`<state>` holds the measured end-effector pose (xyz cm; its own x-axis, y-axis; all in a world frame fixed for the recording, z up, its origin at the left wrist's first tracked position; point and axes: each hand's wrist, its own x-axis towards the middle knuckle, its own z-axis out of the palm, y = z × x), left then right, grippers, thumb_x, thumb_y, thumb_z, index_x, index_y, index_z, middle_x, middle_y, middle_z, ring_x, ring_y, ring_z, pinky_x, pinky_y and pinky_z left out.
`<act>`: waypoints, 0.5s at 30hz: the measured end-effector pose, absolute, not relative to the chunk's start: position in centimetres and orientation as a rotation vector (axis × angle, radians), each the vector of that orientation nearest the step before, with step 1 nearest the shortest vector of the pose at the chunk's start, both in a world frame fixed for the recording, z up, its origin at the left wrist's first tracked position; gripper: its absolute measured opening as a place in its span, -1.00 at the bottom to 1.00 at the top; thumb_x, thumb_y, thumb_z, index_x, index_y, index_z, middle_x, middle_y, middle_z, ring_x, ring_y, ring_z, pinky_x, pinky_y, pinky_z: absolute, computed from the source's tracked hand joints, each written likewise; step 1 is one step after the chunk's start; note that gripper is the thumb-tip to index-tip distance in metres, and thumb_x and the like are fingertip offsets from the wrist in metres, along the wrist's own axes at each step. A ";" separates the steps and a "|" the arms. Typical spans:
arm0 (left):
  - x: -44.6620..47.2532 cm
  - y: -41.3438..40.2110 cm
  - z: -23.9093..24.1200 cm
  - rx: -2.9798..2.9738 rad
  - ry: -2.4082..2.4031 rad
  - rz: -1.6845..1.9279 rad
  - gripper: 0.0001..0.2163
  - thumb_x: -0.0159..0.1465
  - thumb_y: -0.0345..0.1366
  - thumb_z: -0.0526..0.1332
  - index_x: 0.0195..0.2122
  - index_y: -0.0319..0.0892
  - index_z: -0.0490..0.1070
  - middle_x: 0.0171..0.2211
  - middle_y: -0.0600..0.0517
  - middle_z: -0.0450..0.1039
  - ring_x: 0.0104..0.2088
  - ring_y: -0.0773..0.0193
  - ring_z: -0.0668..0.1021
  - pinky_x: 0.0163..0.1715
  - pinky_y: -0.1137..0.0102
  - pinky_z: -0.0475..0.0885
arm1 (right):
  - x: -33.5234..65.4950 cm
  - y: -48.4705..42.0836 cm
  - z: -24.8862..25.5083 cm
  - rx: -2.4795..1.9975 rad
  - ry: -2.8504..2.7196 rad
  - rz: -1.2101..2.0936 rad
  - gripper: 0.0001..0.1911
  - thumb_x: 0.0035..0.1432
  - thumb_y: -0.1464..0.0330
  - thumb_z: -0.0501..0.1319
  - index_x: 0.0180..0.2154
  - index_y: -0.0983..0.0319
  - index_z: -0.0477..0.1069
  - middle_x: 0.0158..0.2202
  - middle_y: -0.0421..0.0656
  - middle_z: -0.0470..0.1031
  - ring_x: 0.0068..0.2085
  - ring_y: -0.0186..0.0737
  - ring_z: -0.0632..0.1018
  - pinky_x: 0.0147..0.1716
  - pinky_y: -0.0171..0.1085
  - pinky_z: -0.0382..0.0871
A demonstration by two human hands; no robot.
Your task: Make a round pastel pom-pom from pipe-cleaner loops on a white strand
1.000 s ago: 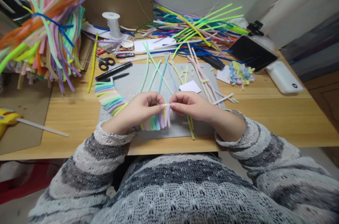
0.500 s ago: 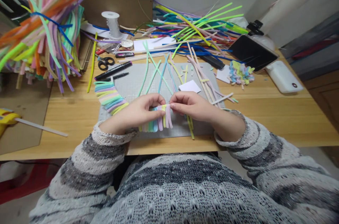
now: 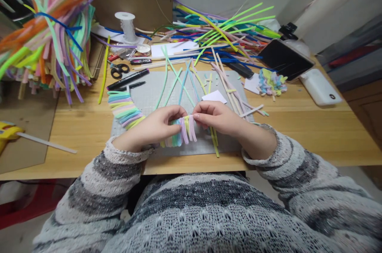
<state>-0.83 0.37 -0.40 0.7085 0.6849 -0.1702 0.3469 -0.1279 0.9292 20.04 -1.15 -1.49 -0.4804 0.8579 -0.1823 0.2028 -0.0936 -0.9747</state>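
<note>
A row of short folded pipe cleaners (image 3: 184, 130) in lilac, yellow, blue and green hangs between my hands, above the grey cutting mat (image 3: 143, 81). My left hand (image 3: 167, 121) is closed on it, thumb across the front. At the row's right end, my right hand (image 3: 213, 116) pinches the top edge beside the lilac pieces. A similar pastel striped strip of pipe cleaners (image 3: 123, 109) lies on the mat's left side, partly behind my left wrist. Loose mint pipe cleaners (image 3: 174, 85) and a small white card (image 3: 215, 97) lie just beyond my hands.
Left stands a large bundle of pipe cleaners (image 3: 50, 38); a yellow glue gun (image 3: 8, 131) lies below it. Scissors (image 3: 119, 70), black markers (image 3: 128, 79) and a white spool (image 3: 127, 28) sit behind the mat. Rightward are a curled pastel piece (image 3: 272, 81) and a phone (image 3: 285, 58).
My left thumb has slid a little left along the row, showing more of the lilac and yellow pieces. The right hand has shifted slightly and still pinches the end.
</note>
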 end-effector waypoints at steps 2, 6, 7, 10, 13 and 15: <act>-0.8 0.3 -0.5 1.699 0.801 0.357 -0.86 0.15 -0.38 0.14 -0.25 -0.22 0.35 -0.29 0.02 0.42 -0.27 0.28 0.48 -0.22 0.35 0.40 | 20.0 -1.2 -1.5 -1.164 -1.660 1.618 -0.83 0.14 0.29 0.17 -0.41 0.27 0.31 -0.57 -0.29 0.31 -0.57 -0.45 0.29 -0.58 -0.37 0.15; -0.7 0.2 -0.4 1.655 0.762 0.355 -0.87 0.19 -0.34 0.13 -0.25 -0.22 0.34 -0.29 0.01 0.43 -0.27 0.29 0.48 -0.23 0.37 0.40 | 20.0 -1.2 -1.3 -1.164 -1.677 1.626 -0.83 0.14 0.30 0.16 -0.42 0.26 0.31 -0.59 -0.30 0.29 -0.57 -0.44 0.28 -0.58 -0.37 0.14; -0.7 0.2 -0.4 1.656 0.770 0.346 -0.87 0.20 -0.33 0.13 -0.25 -0.23 0.35 -0.29 0.01 0.44 -0.28 0.29 0.49 -0.24 0.37 0.40 | 19.9 -1.2 -1.3 -1.161 -1.678 1.626 -0.83 0.14 0.30 0.16 -0.41 0.27 0.31 -0.59 -0.30 0.29 -0.57 -0.44 0.28 -0.58 -0.37 0.14; -0.7 0.2 -0.2 1.694 0.797 0.314 -0.87 0.19 -0.32 0.13 -0.27 -0.23 0.36 -0.31 0.01 0.46 -0.29 0.28 0.49 -0.26 0.38 0.41 | 19.9 -1.2 -1.4 -1.162 -1.675 1.632 -0.83 0.14 0.29 0.16 -0.41 0.27 0.31 -0.58 -0.30 0.29 -0.56 -0.44 0.29 -0.57 -0.37 0.14; -0.7 0.3 -0.1 1.751 0.829 0.290 -0.87 0.18 -0.32 0.14 -0.27 -0.22 0.39 -0.32 0.02 0.47 -0.32 0.29 0.49 -0.29 0.40 0.40 | 19.9 -1.2 -1.4 -1.166 -1.687 1.639 -0.83 0.14 0.29 0.16 -0.40 0.26 0.31 -0.58 -0.31 0.27 -0.57 -0.45 0.27 -0.57 -0.38 0.13; -0.7 0.3 -0.1 1.769 0.846 0.288 -0.87 0.19 -0.31 0.14 -0.28 -0.22 0.40 -0.34 0.02 0.47 -0.34 0.30 0.49 -0.32 0.41 0.40 | 19.9 -1.3 -1.5 -1.165 -1.694 1.641 -0.83 0.14 0.29 0.16 -0.41 0.26 0.30 -0.59 -0.31 0.27 -0.57 -0.45 0.27 -0.57 -0.37 0.13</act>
<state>-0.72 0.28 -0.12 0.7153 0.6665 -0.2099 0.4004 -0.1447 0.9049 19.86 -1.26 -1.50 -0.5047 0.8393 -0.2021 0.2287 -0.0958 -0.9688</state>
